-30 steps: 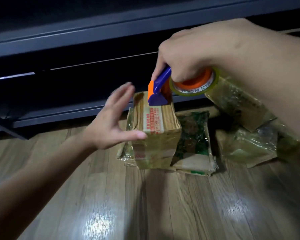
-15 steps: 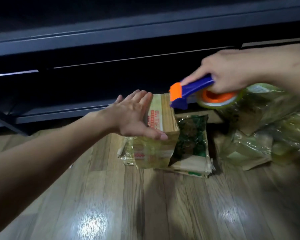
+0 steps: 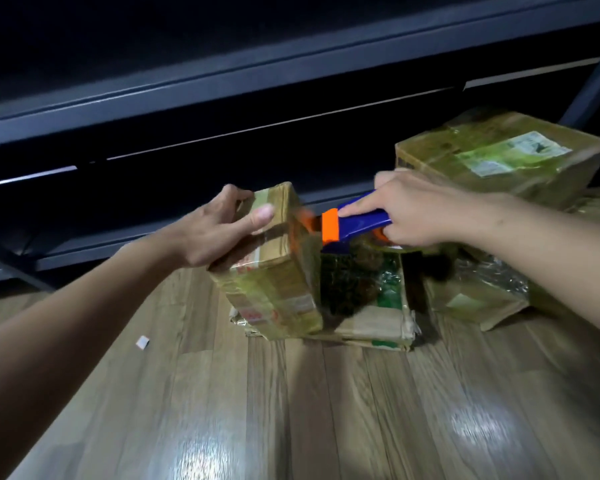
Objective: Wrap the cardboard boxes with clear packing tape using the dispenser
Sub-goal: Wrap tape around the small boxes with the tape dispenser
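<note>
Left hand (image 3: 210,233) grips the upright box (image 3: 274,282); right hand (image 3: 426,214) clasps the dispenser (image 3: 361,225) at its right edge. Taping seems midway; neighbouring boxes (image 3: 499,157) look wrapped.

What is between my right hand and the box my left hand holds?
Only the dispenser: its blue handle runs from the right hand to an orange head at the box's upper right edge. Contact is blurred. Head view.
</note>
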### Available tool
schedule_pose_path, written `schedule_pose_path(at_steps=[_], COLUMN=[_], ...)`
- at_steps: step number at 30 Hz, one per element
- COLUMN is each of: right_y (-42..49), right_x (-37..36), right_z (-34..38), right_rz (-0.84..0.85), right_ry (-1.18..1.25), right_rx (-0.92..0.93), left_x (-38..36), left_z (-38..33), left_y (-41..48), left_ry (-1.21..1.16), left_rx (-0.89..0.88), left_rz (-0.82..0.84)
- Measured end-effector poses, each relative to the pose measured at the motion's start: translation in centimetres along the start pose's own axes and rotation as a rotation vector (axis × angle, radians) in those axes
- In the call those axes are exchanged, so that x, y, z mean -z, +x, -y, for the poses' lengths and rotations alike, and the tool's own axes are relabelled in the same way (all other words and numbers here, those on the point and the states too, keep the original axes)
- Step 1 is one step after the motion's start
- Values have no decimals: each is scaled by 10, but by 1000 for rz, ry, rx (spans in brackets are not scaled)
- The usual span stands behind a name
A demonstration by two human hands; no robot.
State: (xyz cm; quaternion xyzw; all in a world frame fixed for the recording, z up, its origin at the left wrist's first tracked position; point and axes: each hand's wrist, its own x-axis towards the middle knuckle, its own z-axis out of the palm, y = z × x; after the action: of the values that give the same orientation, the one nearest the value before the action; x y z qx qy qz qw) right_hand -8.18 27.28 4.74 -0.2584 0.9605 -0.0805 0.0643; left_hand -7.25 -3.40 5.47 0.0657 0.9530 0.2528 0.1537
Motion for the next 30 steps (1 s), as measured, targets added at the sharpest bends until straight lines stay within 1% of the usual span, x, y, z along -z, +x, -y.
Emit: schedule_pose_path(at_steps=[2,3,5,7,9,11,14,16,18,20,21,22,24,25,26,28,29,30], right_y=[13,17,23,25,25,26,30,35,36,38,40,44,55,60,66,76,81,85], right_x=[5,7,8,7,3,0,7,20,39,54,57,58,47,40,32,23,23,23], right_z=[9,13,21,27,33,40,55,64,71,79,83,88,97,101,104,109,111,113], right_rz=[-18,-24,-39,-48,-43,-34,-12,2,1,-3,1,11,50,79,106,125,109,88], right_ry=[-16,-31,-62,-45,-6,25,41,-7,-67,-111,-145,-187,-256,-270,-268,-270,-285,-307], right_rx=[16,20,19,6,-5,-9,7,15,21,11,5,2,-3,-8,-15,-28,-29,-25], left_x=[-1,-1,0,-1,0,4,10,8,-1,-14,-20,-28,-40,-44,-46,-44,-39,-36], left_z=[-15,-24,-34,-32,-17,3,36,50,57,60,62,65,76,82,85,89,87,82], left_y=[11,16,24,27,22,15,12,14,15,13,12,14,19,24,29,36,36,37], left_ry=[32,4,-79,-181,-296,-471,-689,-829,-977,-1112,-1164,-1208,-1245,-1246,-1213,-1026,-878,-669], left_rx=[105,174,289,341,330,286,207,126,94,135,145,164,211,223,223,192,165,92], left_rz=[-147,-164,-111,-36,-63,-114,-106,-66,-14,48,116,151,180,163,112,-6,-45,-59])
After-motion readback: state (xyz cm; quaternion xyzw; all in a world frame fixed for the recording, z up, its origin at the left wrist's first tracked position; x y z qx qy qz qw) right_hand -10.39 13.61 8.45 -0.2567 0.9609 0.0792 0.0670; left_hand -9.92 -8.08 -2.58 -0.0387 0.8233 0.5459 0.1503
